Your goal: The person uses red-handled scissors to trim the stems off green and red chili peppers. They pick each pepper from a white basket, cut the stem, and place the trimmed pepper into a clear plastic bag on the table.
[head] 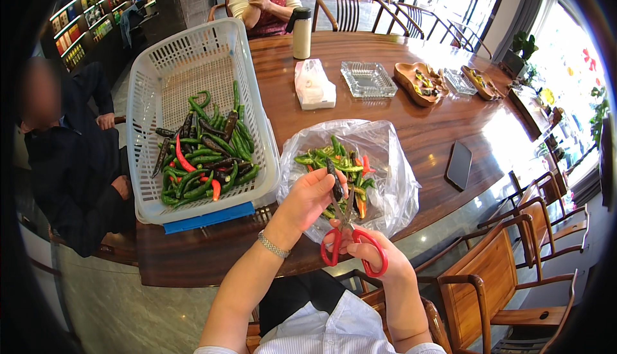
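Observation:
My left hand (pixel 308 197) pinches a dark, nearly black chili pepper (pixel 334 178) over a clear plastic bag (pixel 391 180). Red-handled scissors (pixel 345 226) are in my right hand (pixel 381 252), fingers through the loops. Their blades are spread and point up beside the dark pepper; whether they touch it I cannot tell. Inside the bag lie cut green, red and orange chili peppers (pixel 320 156). To the left, a white plastic basket (pixel 144 122) holds a heap of whole green, dark and red chili peppers (pixel 202 161).
On the wooden table (pixel 270 84) stand a thermos flask (pixel 301 35), a tissue pack (pixel 314 86), a glass ashtray (pixel 368 80), a wooden tray (pixel 419 84) and a phone (pixel 459 165). One person (pixel 77 161) sits at left, another (pixel 262 2) across. Wooden chairs (pixel 487 281) stand at right.

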`<state>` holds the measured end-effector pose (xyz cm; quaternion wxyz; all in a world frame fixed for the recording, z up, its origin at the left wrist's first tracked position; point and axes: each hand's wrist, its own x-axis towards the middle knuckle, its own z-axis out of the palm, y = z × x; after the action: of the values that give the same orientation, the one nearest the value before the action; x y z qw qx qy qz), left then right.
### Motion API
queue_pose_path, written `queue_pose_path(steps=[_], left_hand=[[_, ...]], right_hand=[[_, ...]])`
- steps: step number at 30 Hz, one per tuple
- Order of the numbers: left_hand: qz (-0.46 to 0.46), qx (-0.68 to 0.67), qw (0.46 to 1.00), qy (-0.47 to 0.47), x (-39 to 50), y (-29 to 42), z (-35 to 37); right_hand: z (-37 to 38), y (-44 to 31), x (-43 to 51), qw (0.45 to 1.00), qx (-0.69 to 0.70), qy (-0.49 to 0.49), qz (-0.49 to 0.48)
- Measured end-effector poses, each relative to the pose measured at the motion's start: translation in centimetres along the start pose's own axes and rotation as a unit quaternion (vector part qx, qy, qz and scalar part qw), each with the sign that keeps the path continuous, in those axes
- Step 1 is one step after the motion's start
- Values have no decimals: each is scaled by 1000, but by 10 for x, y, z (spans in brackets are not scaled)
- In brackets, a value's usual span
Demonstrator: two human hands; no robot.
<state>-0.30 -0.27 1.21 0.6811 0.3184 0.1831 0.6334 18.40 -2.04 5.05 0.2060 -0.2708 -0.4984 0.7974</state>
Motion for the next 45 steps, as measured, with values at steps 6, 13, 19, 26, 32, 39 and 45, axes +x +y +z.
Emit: queue_pose_path(steps=[6,13,19,26,32,39,45], left_hand=[[-18,18,1000,6,-1,-3,1],[-26,2,1000,11,-1,-6,3],[-19,-2,1000,15,-1,-7,2],[-24,-7,999,34,0,-8,-3],[-28,-19,999,22,0,-6,-5],[-28,-12,999,27,-1,-11,-1],[-28,-38,997,55,-1,-6,-1]], right_hand=[[-2,-2,2,1000,-23,4,11],[-1,-4,2,999,-45,9,-29],[0,-2,3,994,-87,46,-39],[-1,6,8,995,-73,50,-53],[0,7,8,996,-56,59,-29],[0,3,12,995,79,60,-10],[0,7,19,998,42,45,-13]])
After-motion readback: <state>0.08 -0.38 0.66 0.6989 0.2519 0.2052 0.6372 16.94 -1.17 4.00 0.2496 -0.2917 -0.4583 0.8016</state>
